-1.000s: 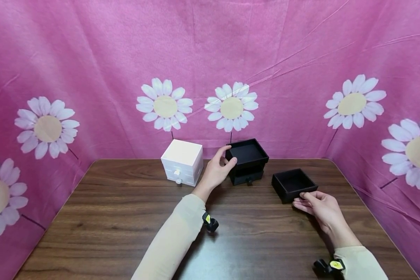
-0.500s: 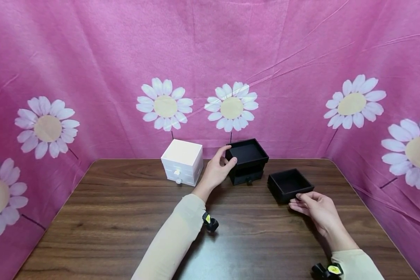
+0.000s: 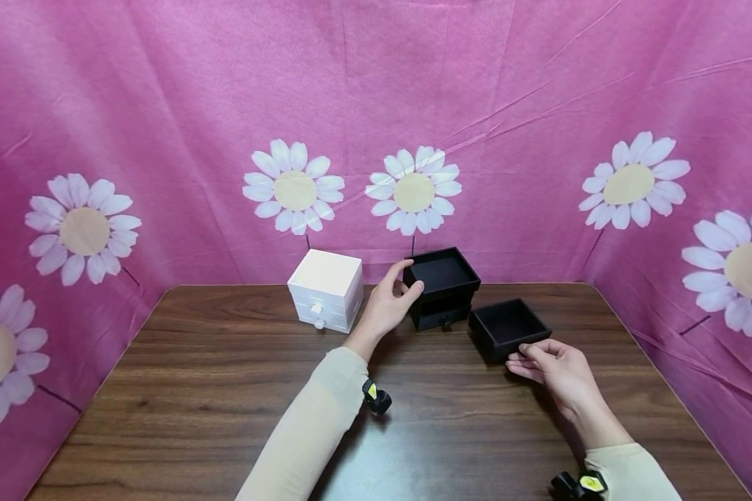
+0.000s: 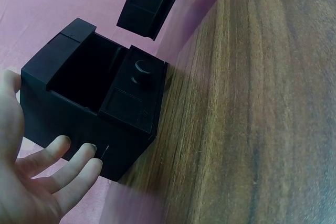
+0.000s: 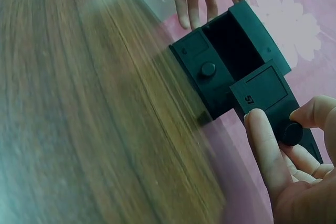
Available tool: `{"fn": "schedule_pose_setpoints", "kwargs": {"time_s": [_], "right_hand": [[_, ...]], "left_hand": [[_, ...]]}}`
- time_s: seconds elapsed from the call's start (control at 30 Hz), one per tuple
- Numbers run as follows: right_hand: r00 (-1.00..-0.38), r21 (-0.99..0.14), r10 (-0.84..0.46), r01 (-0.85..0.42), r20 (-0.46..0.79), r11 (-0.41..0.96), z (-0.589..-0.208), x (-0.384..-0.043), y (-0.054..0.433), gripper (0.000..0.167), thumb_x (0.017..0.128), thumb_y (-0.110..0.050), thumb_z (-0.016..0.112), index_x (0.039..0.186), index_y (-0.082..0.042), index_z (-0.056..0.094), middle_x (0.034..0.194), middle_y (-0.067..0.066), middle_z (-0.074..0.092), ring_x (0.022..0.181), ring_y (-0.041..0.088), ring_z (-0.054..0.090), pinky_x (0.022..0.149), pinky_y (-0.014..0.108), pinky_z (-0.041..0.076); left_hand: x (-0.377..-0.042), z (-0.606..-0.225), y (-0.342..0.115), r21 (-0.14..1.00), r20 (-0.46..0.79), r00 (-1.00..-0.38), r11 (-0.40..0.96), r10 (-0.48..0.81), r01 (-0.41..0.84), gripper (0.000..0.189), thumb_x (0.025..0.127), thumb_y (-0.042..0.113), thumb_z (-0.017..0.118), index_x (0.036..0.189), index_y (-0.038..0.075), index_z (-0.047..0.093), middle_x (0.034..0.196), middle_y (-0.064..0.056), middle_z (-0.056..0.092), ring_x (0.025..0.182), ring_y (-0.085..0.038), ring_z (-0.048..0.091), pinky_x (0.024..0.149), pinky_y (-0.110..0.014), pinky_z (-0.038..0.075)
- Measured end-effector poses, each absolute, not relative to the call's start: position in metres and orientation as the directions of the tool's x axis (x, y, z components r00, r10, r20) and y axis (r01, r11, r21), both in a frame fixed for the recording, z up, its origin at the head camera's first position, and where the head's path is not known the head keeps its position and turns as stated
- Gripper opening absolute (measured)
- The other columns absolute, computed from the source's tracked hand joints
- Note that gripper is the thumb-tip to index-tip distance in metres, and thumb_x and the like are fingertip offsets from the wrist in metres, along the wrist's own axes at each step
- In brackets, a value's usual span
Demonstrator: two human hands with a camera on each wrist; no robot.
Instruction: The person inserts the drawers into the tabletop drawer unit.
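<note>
A small black drawer cabinet stands at the back of the table, its upper slot vacant and its round-knobbed lower drawer pushed in. My left hand rests against its left side, with extended fingers touching the wall and a digit over the top edge. A loose black drawer is held to the cabinet's right, angled toward it. My right hand pinches its round knob, the index finger lying along the drawer's front. In the right wrist view the drawer overlaps the cabinet's edge.
A white cabinet with small knobs stands left of the black one. Behind the brown wooden table hangs a pink cloth printed with daisies. Black straps with yellow marks sit at both wrists.
My right hand has carried the loose drawer leftward, bringing it nearer to the black cabinet. My left hand has stayed in place at the cabinet's side.
</note>
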State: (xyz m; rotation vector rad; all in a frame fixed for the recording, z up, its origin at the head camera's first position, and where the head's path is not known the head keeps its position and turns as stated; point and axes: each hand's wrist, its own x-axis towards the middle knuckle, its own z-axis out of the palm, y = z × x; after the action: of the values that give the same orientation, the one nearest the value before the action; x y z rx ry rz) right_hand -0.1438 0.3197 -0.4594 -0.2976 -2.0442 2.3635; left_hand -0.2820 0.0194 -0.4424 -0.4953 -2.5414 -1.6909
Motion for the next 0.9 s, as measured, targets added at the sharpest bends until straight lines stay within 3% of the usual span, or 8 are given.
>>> {"fn": "schedule_pose_setpoints", "kwargs": {"time_s": [0.9], "right_hand": [[-0.992, -0.991, 0.074, 0.099, -0.107, -0.094, -0.451, -0.145, 0.283, 0.018, 0.106, 0.006, 0.056, 0.092, 0.0, 0.065, 0.085, 0.007, 0.079, 0.08, 0.017, 0.081, 0.079, 0.034, 0.068]], "left_hand": [[-0.282, -0.444, 0.02, 0.897, 0.203, -0.952, 0.346, 0.229, 0.275, 0.054, 0.106, 0.04, 0.068, 0.157, 0.032, 0.053, 0.091, -0.005, 0.067, 0.073, -0.012, 0.055, 0.069, -0.028, 0.045]]}}
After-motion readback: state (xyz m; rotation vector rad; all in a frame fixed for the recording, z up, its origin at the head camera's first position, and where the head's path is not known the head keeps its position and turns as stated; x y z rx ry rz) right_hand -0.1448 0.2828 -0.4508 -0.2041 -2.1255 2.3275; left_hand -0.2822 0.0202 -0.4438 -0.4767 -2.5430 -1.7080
